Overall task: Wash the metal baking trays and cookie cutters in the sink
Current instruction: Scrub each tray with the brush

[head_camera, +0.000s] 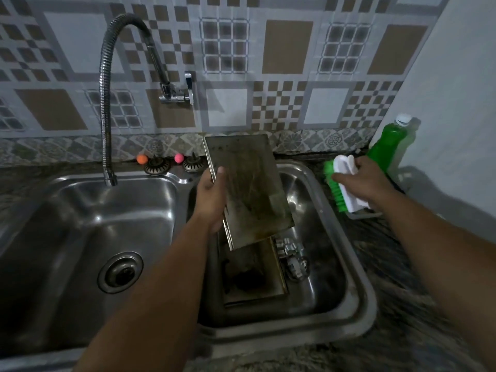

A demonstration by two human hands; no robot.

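My left hand [212, 197] grips the left edge of a stained metal baking tray [249, 189], thumb on its face, and holds it tilted above the right sink basin [330, 280]. A second dirty tray [252, 272] lies flat on that basin's floor. Shiny metal cookie cutters [294, 257] sit beside it on the right. My right hand [362, 181] grips a scrub brush [341, 183] with a white handle and green bristles over the counter right of the sink.
A flexible chrome faucet [107, 103] arches over the left basin [80, 224], whose drain is open. Two sink strainers and an orange ball [142, 158] and a pink ball [179, 158] sit on the back ledge. A green soap bottle [389, 143] stands in the right corner.
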